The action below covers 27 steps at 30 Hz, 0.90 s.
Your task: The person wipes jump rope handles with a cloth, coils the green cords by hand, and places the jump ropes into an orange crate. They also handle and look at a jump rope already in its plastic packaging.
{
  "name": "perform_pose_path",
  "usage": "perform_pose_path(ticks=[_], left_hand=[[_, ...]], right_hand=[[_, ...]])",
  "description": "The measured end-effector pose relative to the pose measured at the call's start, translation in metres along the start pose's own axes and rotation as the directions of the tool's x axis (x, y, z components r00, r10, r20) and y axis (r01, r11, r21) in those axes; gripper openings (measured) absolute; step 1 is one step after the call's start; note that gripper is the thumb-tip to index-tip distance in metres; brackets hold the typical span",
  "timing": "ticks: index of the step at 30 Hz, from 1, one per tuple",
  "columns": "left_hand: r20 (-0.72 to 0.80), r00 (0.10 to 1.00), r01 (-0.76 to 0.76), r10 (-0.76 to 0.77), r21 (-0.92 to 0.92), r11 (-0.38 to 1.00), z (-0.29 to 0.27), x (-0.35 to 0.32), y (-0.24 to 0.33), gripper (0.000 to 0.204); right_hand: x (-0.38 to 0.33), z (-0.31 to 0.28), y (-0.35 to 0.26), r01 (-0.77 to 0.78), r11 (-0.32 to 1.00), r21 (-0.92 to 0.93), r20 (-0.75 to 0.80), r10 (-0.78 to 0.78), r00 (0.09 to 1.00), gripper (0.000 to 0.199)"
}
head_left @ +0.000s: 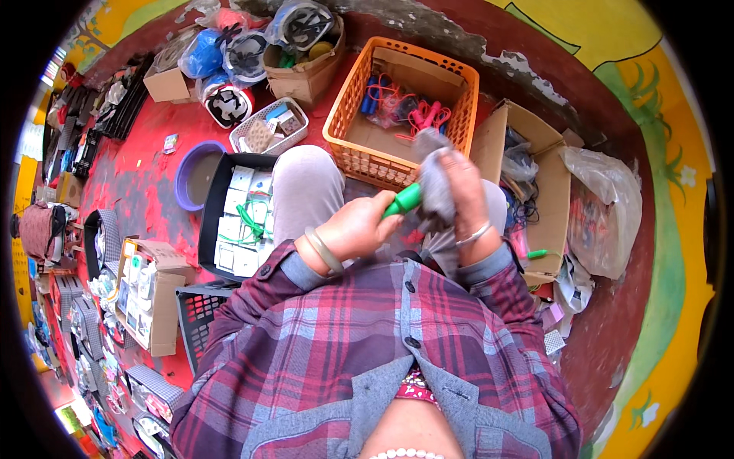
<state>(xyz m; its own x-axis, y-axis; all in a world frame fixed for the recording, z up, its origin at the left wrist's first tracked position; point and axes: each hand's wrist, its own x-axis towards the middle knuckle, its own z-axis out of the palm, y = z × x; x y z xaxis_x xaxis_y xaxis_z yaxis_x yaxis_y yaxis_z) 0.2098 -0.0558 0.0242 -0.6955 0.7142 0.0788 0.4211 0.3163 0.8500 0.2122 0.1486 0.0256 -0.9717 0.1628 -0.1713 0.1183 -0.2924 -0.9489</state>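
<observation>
In front of my body, my left hand (353, 228) is closed round one end of a green skipping-rope handle (404, 199). My right hand (468, 191) grips a crumpled grey cloth (436, 183), which is against or just beside the handle's far end; I cannot tell how much of the handle it covers. Just beyond my hands stands an orange plastic basket (359, 159). Inside it lie blue handles (371, 96) and pink handles (430, 116) with reddish cords, on cardboard.
Left of my knee, a black tray (208, 229) holds white boxes and a green cord (251, 222). A purple basin (186, 180) and a white basket (287, 145) stand farther left. An open carton (552, 206) and plastic bag (608, 206) sit right, by the wall.
</observation>
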Motion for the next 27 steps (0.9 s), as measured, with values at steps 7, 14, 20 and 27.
perform_pose_path(ticks=[7,14,20,27], left_hand=[[0.388,0.87,0.45,-0.305,-0.878,0.165,-0.01,-0.001,-0.021,0.034],[0.316,0.902,0.3,-0.293,-0.949,-0.101,0.003,0.008,-0.028,0.032],[0.147,0.921,0.127,-0.361,-0.989,-0.079,0.015,0.016,-0.02,0.049],[-0.063,0.89,-0.115,-0.452,-0.989,-0.089,0.005,0.011,-0.01,0.058]], right_hand=[[0.012,-0.055,-0.017,0.022,0.835,0.55,-0.199,0.105,0.974,0.026],[-0.016,0.019,-0.015,0.266,0.947,0.182,-0.009,-0.269,0.963,0.038],[-0.018,0.048,0.03,0.639,0.333,-0.693,0.338,-0.633,0.696,0.044],[-0.026,0.054,0.03,0.764,0.255,-0.593,0.558,-0.554,0.618,0.044]])
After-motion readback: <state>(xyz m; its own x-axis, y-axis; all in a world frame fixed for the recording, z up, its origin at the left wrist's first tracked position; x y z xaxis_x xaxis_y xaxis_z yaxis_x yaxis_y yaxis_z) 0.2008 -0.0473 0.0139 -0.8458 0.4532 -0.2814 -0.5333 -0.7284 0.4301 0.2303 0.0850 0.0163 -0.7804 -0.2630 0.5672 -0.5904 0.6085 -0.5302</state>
